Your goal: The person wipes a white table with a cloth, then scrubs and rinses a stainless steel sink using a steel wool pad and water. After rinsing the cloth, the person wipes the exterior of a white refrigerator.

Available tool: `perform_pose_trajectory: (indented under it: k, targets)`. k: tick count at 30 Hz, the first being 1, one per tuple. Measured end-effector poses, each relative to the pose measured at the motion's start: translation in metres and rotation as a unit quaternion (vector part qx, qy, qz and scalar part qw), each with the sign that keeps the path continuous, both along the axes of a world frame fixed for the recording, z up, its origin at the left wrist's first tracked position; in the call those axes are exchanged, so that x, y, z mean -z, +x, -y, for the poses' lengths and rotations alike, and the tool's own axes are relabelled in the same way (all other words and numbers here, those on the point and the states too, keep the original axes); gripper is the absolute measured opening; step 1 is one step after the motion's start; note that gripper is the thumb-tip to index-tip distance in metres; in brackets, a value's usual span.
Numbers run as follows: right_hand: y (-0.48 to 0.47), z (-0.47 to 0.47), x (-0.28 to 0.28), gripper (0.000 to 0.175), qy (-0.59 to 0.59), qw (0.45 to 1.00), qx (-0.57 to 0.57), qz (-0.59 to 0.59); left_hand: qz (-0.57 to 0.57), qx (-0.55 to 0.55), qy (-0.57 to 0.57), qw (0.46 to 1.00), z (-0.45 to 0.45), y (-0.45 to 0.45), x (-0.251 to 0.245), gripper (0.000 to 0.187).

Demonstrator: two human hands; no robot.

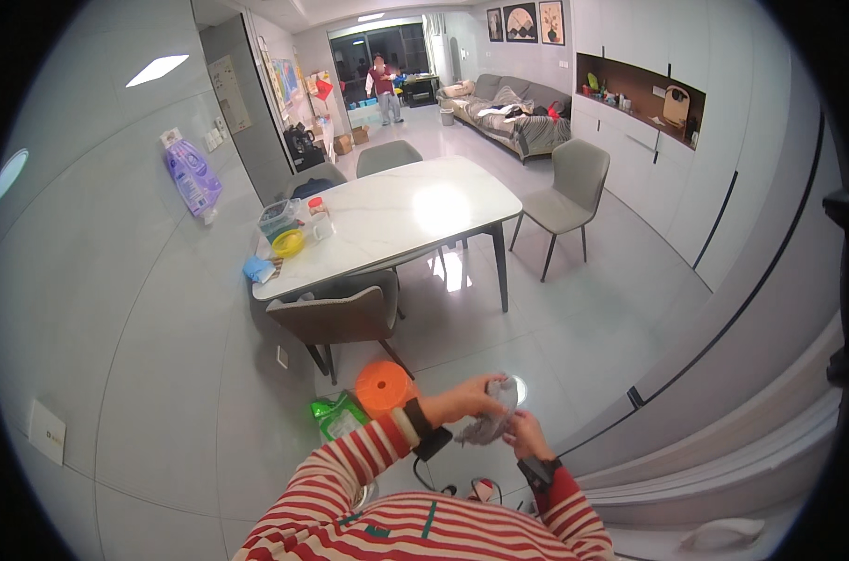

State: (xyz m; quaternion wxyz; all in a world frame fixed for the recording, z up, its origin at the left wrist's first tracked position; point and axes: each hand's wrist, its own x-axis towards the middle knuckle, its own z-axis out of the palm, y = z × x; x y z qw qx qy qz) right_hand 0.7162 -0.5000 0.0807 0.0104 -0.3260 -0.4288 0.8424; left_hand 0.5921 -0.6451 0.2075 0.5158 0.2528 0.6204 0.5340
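Note:
My left hand (470, 398) and my right hand (526, 435) are both closed on a grey cloth (491, 421), held bunched in front of my body. The left hand grips its upper part and the right hand its right side. Past the cloth shows part of a round, white, bright shape (519, 390); whether it is an object or a reflection I cannot tell. Left of my left hand, an orange round container (382, 386) is on the floor beside a green plastic bag (340, 415).
Ahead is a white marble-look table (382, 210) holding a yellow bowl (288, 242), a plastic container (278, 217) and a red-lidded jar (317, 205). A brown chair (340, 312) stands at its near side, a grey chair (568, 189) at its right. A person (382, 88) stands far off.

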Motion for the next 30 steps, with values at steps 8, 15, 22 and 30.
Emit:
perform_pose_trajectory:
  k: [8, 15, 22, 30]
  targets:
    - [-0.092, -0.073, -0.04, 0.015, -0.018, 0.999, 0.005, -0.032, -0.408, 0.045, -0.009, 0.912, -0.092, -0.058, -0.04, 0.069]
    - [-0.127, -0.111, -0.036, 0.035, -0.243, 0.942, 0.008, -0.232, -0.441, 0.232, 0.121, 0.858, -0.142, -0.079, -0.046, 0.07]
    - [-0.146, -0.15, -0.089, 0.038, 0.343, 0.918, -0.04, -0.193, -0.303, 0.333, 0.19, 0.872, -0.2, -0.137, -0.048, 0.069]
    - [-0.152, -0.17, -0.096, 0.044, 0.396, 0.906, 0.048, -0.142, -0.297, 0.349, 0.249, 0.853, -0.269, -0.195, -0.044, 0.039]
